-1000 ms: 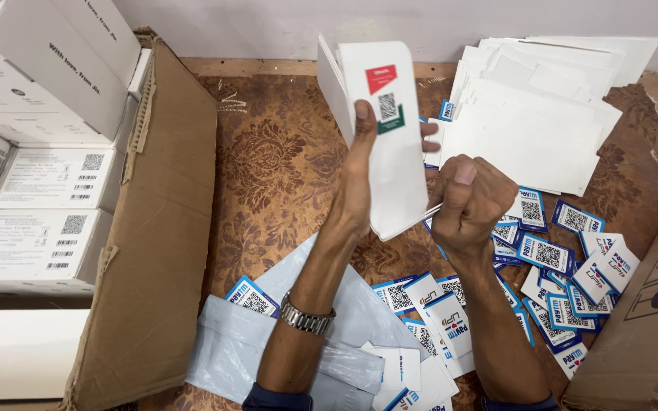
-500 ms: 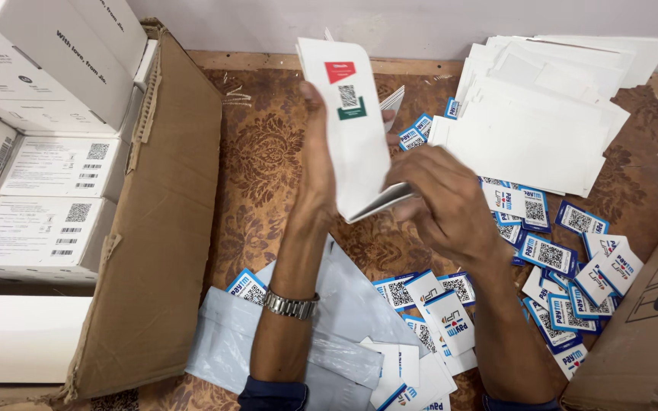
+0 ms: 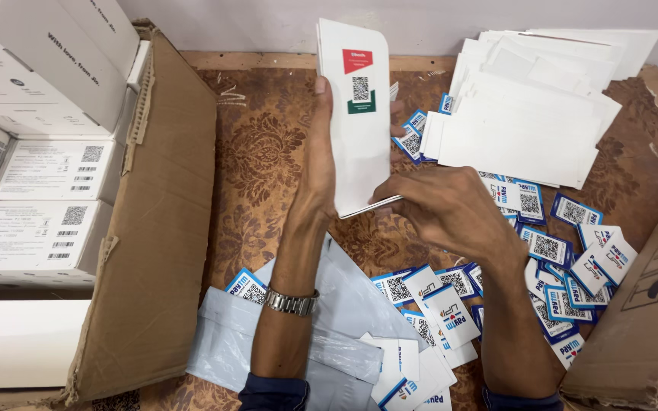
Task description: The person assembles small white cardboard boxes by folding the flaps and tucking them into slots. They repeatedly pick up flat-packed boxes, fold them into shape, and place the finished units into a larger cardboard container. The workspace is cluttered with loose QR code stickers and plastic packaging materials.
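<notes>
My left hand (image 3: 317, 179) holds a white folded card sleeve (image 3: 359, 122) upright over the table; its front shows a red label, a square code and a green patch. My right hand (image 3: 447, 209) touches the sleeve's lower edge, fingertips at its bottom opening. A metal watch sits on my left wrist. Small blue-edged cards with square codes (image 3: 550, 251) lie scattered under and to the right of my right arm. A stack of flat white sleeves (image 3: 527, 114) lies fanned out at the back right.
A large brown cardboard box (image 3: 158, 228) at the left holds several white printed boxes (image 3: 51, 167). Grey plastic mailer bags (image 3: 344, 320) lie near my forearms. Another cardboard flap (image 3: 649, 304) rises at the right. The patterned brown tabletop (image 3: 260, 152) shows between them.
The sleeve has moved left and up and stands more upright. My right hand opened from a closed grip and shifted to the sleeve's lower edge.
</notes>
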